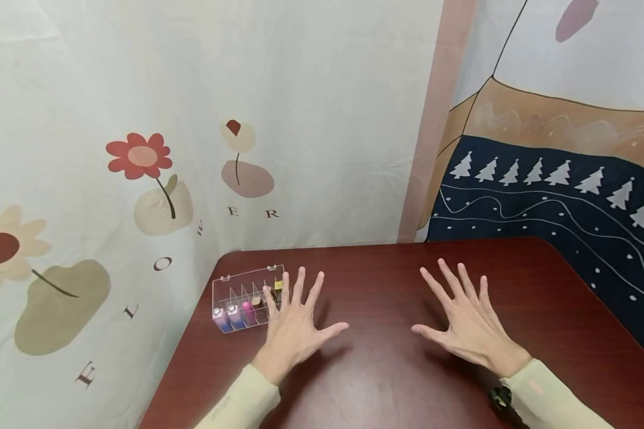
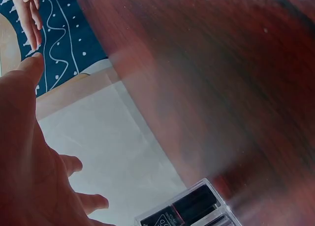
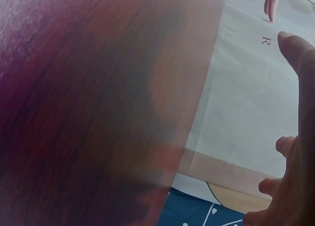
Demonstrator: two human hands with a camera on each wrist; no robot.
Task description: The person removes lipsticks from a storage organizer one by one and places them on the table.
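White cloth backdrop (image 1: 327, 131) behind and to your left; printed flowers, letters F L O W E R. Your counter (image 1: 375, 381) next: glossy, dark red-brown wood grain, rounded far corners. Navy cloth print (image 1: 510, 208) past its right end: row of pale fir trees, tan hills above. A dusty-pink band (image 1: 434, 119) runs between the 2 prints.

Pale sleeves (image 1: 553, 393) on your 2 arms. Your left hand (image 1: 292, 333) over the counter: fingers straight, spread wide, thumb out to the right, nothing gripped. Your right hand (image 1: 474, 330), well apart from it: fingers straight and fanned, thumb pointing left, nothing gripped. Shadows from the 2 hands on the wood.

Clear compartment organizer (image 1: 222, 291): far-left part of your counter, near the left edge, just beyond and left of your left hand. Your outer left fingers overlap its right end in the head view; whether they touch it, cannot tell.

Dark wrist device (image 1: 500, 398) at your right cuff. Inside the organizer: black lettered item (image 2: 197, 206), seen from your left wrist; 2 pink-to-blue bottles (image 1: 235, 317) at the left end; beside them a hot-pink bottle (image 1: 248, 312), then a tan-topped item (image 1: 257, 302). Smallest: yellow patch (image 1: 278, 285) near the right end.
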